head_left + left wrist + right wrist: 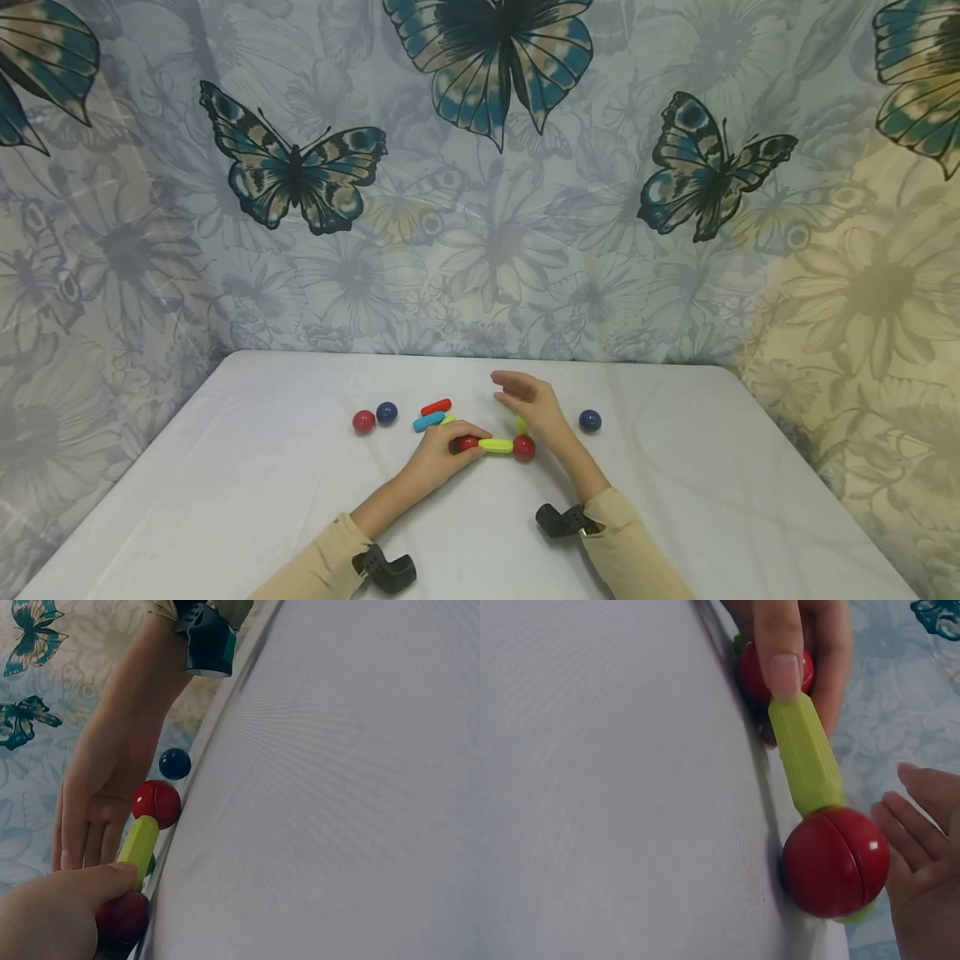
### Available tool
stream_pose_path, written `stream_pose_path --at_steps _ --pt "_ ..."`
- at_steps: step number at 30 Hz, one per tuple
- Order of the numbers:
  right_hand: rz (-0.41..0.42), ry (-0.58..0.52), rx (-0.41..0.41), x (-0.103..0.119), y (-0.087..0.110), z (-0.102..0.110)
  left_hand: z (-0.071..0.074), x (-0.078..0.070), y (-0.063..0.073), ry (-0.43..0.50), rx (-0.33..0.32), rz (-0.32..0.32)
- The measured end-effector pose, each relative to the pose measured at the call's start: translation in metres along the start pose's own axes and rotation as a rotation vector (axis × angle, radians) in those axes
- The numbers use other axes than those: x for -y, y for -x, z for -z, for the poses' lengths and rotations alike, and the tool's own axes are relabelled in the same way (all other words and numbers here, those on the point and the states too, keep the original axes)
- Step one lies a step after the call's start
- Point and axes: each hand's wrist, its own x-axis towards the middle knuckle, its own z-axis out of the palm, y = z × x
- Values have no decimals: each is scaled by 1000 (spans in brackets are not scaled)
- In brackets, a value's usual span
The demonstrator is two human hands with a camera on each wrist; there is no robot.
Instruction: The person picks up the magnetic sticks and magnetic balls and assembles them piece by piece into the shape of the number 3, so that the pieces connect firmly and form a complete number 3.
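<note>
My left hand [435, 454] grips a red ball [468, 443] between thumb and fingers, the thumb reaching onto the end of a yellow-green ribbed rod [496, 446]. That rod joins the gripped ball to a second red ball [524, 448], whose seam shows in the right wrist view. Behind the second ball, another yellow-green piece [521, 426] peeks out, partly hidden. My right hand [534, 407] hovers just beyond it, fingers extended and thumb apart. In the right wrist view nothing lies in the visible palm of this right hand [926, 859].
Left of the hands lie a red ball [363, 422] and a blue ball [387, 413]. Near the left fingers are a red rod [437, 407], a light blue rod [429, 421] and a partly covered yellow-green one [448, 419]. Another blue ball [590, 421] sits on the right.
</note>
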Motion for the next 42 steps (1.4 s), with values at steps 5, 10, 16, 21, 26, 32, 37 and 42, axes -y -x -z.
stream_pose_path --at_steps 5,10,16,21,26,32,37,42 --pt "38 26 126 3 -2 -7 0 1 0 0 -7 -21" --pt "43 41 265 -2 -7 -13 0 0 0 3 -11 -37" --pt "20 101 364 -1 -12 -19 0 -1 0 0 -11 -31" --pt "27 112 429 3 -15 -22 0 1 0 4 -20 -45" --pt "26 101 473 4 -17 -25 1 1 0 19 -18 -68" --pt "-9 100 491 4 -21 -30 0 2 0 6 -15 -65" --pt "-5 105 495 5 -24 -33 0 2 0 -12 -21 -71" --pt "-3 99 492 4 -25 -36 0 2 0 -4 -31 -72"
